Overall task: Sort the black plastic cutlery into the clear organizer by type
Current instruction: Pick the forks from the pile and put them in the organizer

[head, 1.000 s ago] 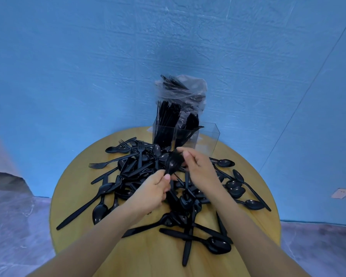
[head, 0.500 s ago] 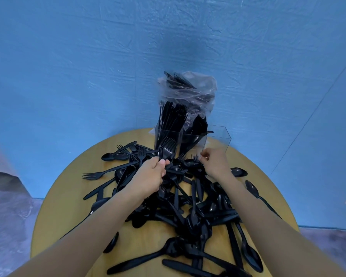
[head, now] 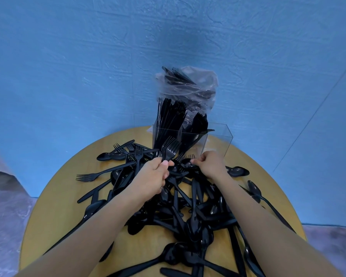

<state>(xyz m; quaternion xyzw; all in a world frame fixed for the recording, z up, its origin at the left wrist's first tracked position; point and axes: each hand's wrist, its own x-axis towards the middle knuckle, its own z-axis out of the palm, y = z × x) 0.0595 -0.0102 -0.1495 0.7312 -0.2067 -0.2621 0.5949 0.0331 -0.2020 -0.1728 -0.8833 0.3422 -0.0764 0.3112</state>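
A pile of black plastic cutlery (head: 190,204) covers the round wooden table (head: 62,196). My left hand (head: 152,176) grips a bunch of black forks (head: 171,147), tines pointing up toward the clear organizer (head: 218,136). The organizer stands at the table's far edge; upright black cutlery fills its left and middle compartments, and the right compartment looks empty. My right hand (head: 210,163) pinches a black spoon (head: 185,163) lying in the pile just in front of the organizer.
A clear plastic bag of black cutlery (head: 188,86) stands behind the organizer against the blue wall. Loose forks (head: 88,176) and spoons (head: 238,171) lie spread toward the table's left and right edges. Grey floor shows below the table on both sides.
The view has moved closer to the table. My left hand has lifted a bunch of forks toward the organizer. My right hand has reached forward and taken hold of a spoon near the organizer.
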